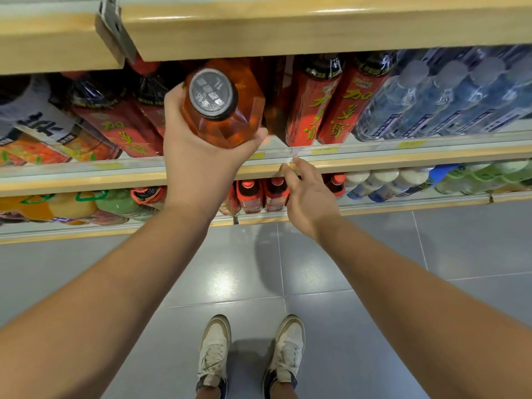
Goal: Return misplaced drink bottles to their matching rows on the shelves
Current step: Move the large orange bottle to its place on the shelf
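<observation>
Both forearms stretch up from the frame's bottom. Left hand (198, 156) grips an amber bottle (230, 110), upper centre, beside red bottles (313, 105). Right hand (309, 197) is loosely spread and holds nothing, by the shelf edge (403, 159). Gripped one-handed, the bottle could slip or knock its neighbours.

Amber bottle (230, 110) (grey cap (213, 93)), red-labelled bottles (325, 108) with yellow lettering.

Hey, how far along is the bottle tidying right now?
Done: cannot tell from the rows. In hand: the left grip holds an amber bottle in front of the red-labelled bottles; the right grip touches the shelf edge, open. Left: seating that bottle in its matching row.
</observation>
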{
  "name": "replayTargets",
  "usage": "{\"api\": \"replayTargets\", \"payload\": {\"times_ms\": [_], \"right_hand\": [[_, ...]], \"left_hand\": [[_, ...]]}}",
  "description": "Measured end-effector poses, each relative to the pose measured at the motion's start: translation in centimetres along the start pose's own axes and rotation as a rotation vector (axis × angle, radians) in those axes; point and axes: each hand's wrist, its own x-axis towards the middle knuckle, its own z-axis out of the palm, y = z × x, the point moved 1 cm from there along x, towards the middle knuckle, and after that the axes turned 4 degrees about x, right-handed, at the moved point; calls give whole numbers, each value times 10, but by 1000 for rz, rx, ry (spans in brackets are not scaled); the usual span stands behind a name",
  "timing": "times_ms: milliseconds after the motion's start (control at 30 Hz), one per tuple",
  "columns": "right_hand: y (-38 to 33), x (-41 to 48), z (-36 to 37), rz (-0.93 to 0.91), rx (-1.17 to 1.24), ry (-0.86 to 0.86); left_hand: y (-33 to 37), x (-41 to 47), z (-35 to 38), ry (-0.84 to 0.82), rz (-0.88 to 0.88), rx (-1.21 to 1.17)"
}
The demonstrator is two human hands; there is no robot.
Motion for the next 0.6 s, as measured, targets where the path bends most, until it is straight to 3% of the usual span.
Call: {"api": "replayTargets", "payload": {"times_ms": [233, 400, 600], "right_hand": [[-6, 1, 2, 10, -49, 40], [-13, 1, 3, -217, -27, 70], [-31, 7, 11, -209, -84, 57]], "left_hand": [[0, -15, -25, -26, 42, -29], [-7, -17, -56, -64, -54, -53], [-17, -12, -100, -44, -178, -79]]}}
